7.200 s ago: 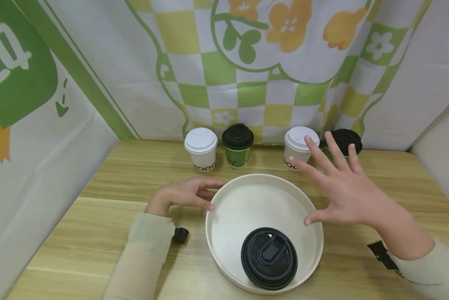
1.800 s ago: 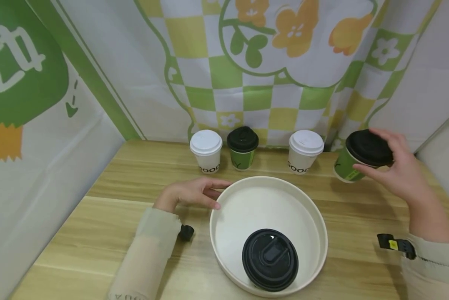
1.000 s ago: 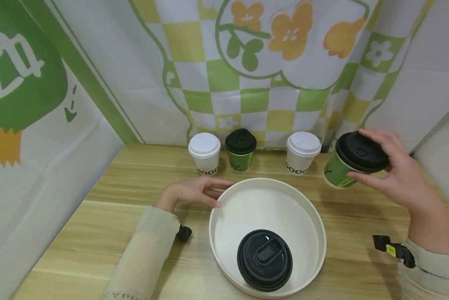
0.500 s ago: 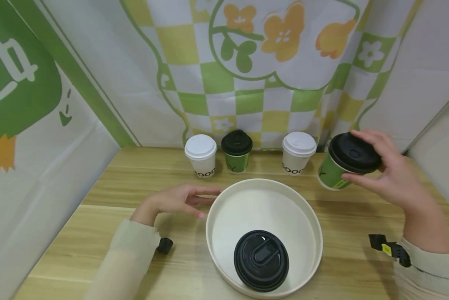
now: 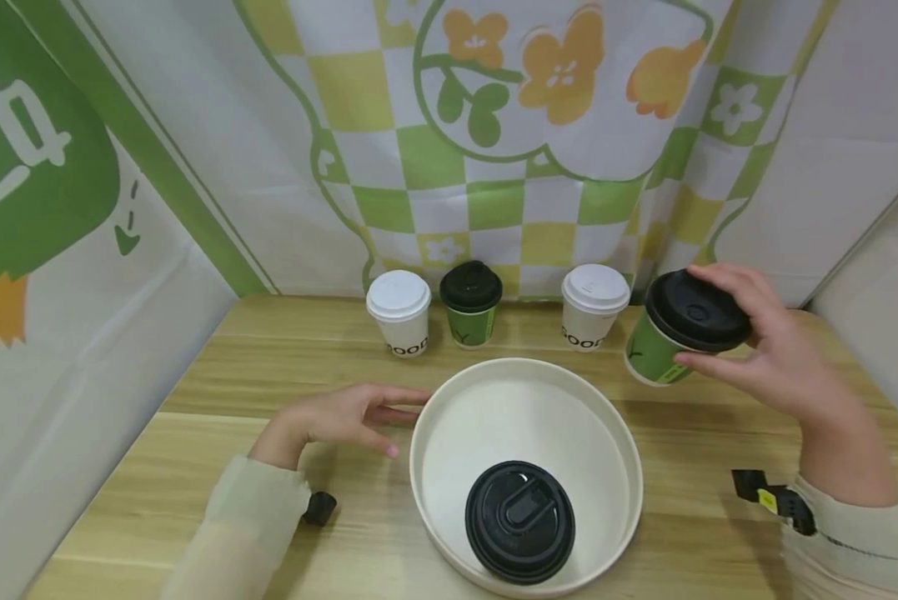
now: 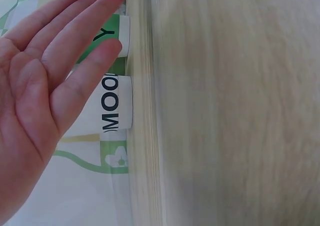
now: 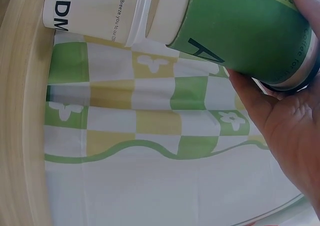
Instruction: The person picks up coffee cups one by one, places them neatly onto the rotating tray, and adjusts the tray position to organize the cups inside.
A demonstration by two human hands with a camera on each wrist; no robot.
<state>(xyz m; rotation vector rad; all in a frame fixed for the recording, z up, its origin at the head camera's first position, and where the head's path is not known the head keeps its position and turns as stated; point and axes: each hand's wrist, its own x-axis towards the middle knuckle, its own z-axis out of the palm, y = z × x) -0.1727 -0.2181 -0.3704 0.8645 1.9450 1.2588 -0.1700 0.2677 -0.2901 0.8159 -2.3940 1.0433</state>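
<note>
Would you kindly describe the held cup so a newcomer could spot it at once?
On the wooden table, find the round tray. Beyond its far right rim, the right hand grips a black-lidded green cup. Unlike the standing green cup between two white cups, it is held tilted.

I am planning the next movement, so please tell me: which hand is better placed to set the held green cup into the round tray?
Probably the right hand: it grips the green cup near the round tray, while the left hand holds nothing.

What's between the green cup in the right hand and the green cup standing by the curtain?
The head view shows one white-lidded cup between them, nearer the held cup.
</note>
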